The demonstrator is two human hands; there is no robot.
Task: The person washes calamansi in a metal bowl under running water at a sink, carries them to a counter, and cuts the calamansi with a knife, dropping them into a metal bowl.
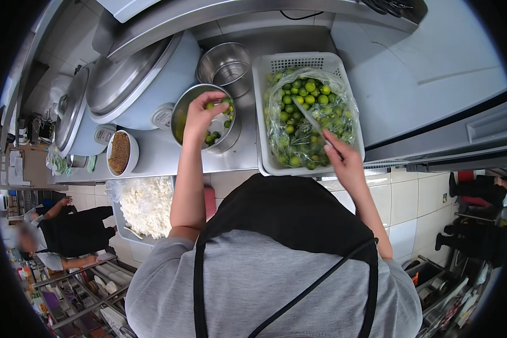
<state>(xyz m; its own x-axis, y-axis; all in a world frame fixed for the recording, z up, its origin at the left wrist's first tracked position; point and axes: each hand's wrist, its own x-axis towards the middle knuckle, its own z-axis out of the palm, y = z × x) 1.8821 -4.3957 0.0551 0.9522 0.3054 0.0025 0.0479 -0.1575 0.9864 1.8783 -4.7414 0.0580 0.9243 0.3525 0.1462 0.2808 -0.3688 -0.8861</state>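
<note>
My left hand (200, 115) is over a round steel pot (235, 138), its fingers curled around a green lime piece (210, 105); whether more is in the palm is hidden. Several limes (211, 137) lie inside the pot. In my right hand (346, 163) is a knife (308, 116), its blade pointing up and left across an open clear plastic bag (343, 104). Small whole green limes (311, 90) fill the bag. A white perforated plastic basket (258, 112) holds the bag, directly to the right of the pot.
Behind the pot is another steel pot (231, 48). Large lidded containers (146, 84) and a white bowl of brown grains (120, 153) stand left on the steel counter (231, 163). Below is a tub of white chopped food (146, 208). Another person (73, 231) is at far left.
</note>
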